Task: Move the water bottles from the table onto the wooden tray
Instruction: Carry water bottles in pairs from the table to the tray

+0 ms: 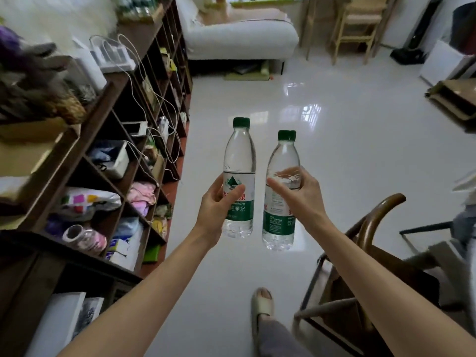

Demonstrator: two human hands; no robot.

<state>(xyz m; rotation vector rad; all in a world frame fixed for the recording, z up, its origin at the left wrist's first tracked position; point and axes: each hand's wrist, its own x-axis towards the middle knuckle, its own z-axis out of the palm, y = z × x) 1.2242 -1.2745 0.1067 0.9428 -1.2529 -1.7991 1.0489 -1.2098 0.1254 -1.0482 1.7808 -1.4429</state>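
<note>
A person's left hand and right hand each hold a tight grip on an upright green-capped water bottle, left bottle beside right bottle, both held up above a glossy white floor.

Both hands, left and right, each grip an upright water bottle above the floor.

— What's under you?
— A glossy white floor — your sandalled foot stands on it, a wooden chair at your right.
— And left?
— A dark cubby shelf on the floor, its compartments cluttered.
</note>
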